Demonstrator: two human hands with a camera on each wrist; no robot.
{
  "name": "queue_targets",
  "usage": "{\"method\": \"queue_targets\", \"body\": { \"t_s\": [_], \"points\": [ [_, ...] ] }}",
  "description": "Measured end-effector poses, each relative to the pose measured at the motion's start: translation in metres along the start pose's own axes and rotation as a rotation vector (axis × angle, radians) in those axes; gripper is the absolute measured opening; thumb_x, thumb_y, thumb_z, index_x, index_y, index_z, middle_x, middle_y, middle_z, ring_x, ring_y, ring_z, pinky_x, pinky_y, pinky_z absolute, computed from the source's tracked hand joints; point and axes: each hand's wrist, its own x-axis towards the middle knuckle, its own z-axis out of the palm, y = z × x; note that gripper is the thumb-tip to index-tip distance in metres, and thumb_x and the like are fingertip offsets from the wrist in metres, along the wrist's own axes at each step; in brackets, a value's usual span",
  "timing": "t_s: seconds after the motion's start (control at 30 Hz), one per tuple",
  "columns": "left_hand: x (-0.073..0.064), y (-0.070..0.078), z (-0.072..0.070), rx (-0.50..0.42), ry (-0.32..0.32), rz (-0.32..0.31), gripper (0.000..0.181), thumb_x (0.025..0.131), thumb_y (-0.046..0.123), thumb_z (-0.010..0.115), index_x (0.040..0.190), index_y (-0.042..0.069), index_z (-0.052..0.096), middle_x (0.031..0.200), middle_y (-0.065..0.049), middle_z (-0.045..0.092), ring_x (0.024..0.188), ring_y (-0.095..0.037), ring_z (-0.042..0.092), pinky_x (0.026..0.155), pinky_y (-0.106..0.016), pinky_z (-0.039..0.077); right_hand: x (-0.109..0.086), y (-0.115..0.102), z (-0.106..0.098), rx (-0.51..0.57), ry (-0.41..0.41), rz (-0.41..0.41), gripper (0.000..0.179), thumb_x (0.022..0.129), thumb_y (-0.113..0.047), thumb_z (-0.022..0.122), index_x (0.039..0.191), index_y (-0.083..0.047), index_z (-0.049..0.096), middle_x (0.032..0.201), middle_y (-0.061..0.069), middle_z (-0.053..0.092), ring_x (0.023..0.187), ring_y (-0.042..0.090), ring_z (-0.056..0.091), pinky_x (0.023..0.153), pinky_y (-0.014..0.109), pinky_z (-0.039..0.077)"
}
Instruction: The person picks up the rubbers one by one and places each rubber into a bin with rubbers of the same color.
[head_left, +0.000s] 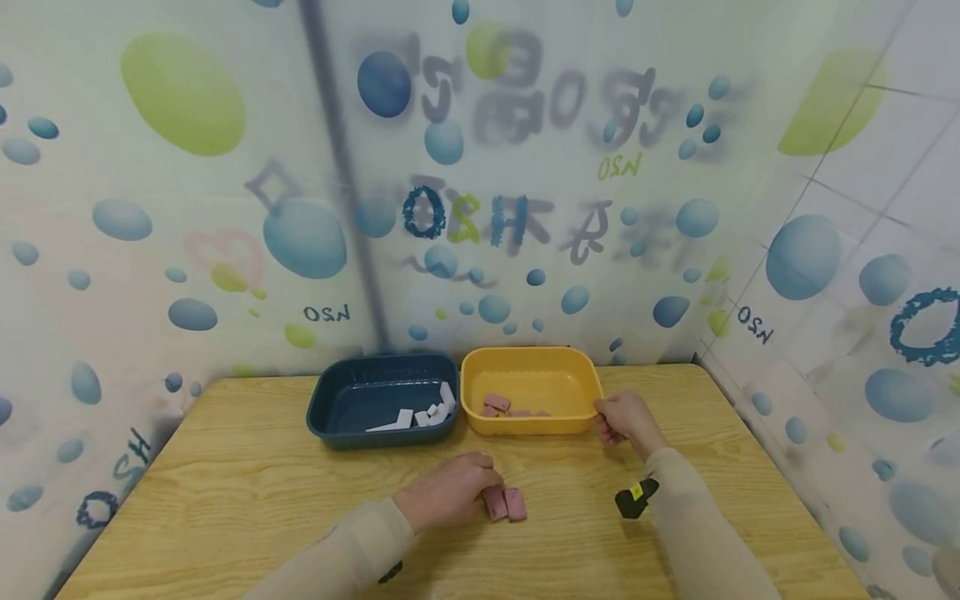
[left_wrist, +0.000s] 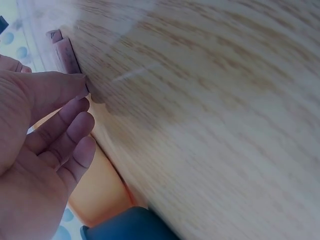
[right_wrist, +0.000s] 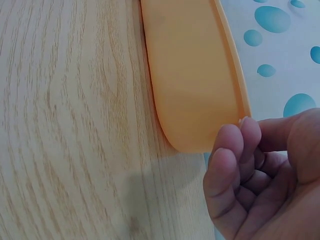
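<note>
Two small pink rectangular blocks lie side by side on the wooden table in the head view. My left hand [head_left: 453,490] reaches over the left pink block [head_left: 495,503] and pinches it at its far end; part of that block is hidden under the fingers. Just right of it lies the other pink block [head_left: 516,504]. In the left wrist view, the thumb tip is right at the end of a pink block [left_wrist: 66,54]. My right hand [head_left: 626,417] pinches the rim of the yellow bin [right_wrist: 195,75] at its near right corner, its other fingers curled below.
Several pink blocks [head_left: 497,402] lie inside the yellow bin. Left of it stands a dark blue bin [head_left: 352,442] with several white pieces [head_left: 405,418] inside. Both bins stand at the back of the wooden table [head_left: 247,492], before a patterned wall [head_left: 315,167].
</note>
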Motion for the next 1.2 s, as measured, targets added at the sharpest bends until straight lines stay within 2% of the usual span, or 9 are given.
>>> {"method": "queue_targets", "body": {
  "t_s": [0.2,0.67,0.93,1.2],
  "points": [
    [-0.003,0.001,0.000,-0.029,0.024,-0.006,0.015,0.088,0.000,0.074,0.093,0.014,0.076,0.079,0.007,0.056,0.073,-0.004,0.051,0.071,-0.021,0.049,-0.001,0.000,0.000,-0.001,-0.002,0.000,0.032,0.109,-0.017,0.047,0.092,0.005,0.063,0.069,0.005,0.056,0.058,0.017,0.055,0.057,0.026,0.051],
    [-0.008,-0.002,0.002,-0.074,0.018,-0.043,0.009,0.091,0.004,0.075,0.090,0.014,0.075,0.079,0.008,0.052,0.070,-0.003,0.045,0.065,-0.018,0.045,-0.003,-0.001,0.001,-0.004,-0.003,-0.009,0.032,0.108,-0.016,0.047,0.092,0.007,0.063,0.067,0.005,0.056,0.057,0.016,0.055,0.057,0.027,0.052],
    [-0.012,0.000,-0.001,-0.053,0.041,-0.018,0.011,0.092,0.005,0.074,0.086,0.013,0.072,0.078,0.008,0.048,0.070,-0.003,0.044,0.064,-0.018,0.043,-0.002,0.000,0.003,-0.015,0.002,-0.014,0.031,0.108,-0.016,0.047,0.092,0.006,0.062,0.067,0.004,0.055,0.057,0.016,0.055,0.056,0.026,0.052],
    [-0.011,-0.004,-0.006,-0.082,0.095,0.027,0.010,0.092,0.002,0.074,0.091,0.012,0.073,0.083,0.006,0.054,0.073,-0.003,0.049,0.067,-0.016,0.046,0.000,-0.001,0.000,-0.015,-0.005,-0.013,0.031,0.108,-0.016,0.047,0.094,0.007,0.063,0.068,0.005,0.056,0.058,0.017,0.055,0.058,0.027,0.053]
  ]
}}
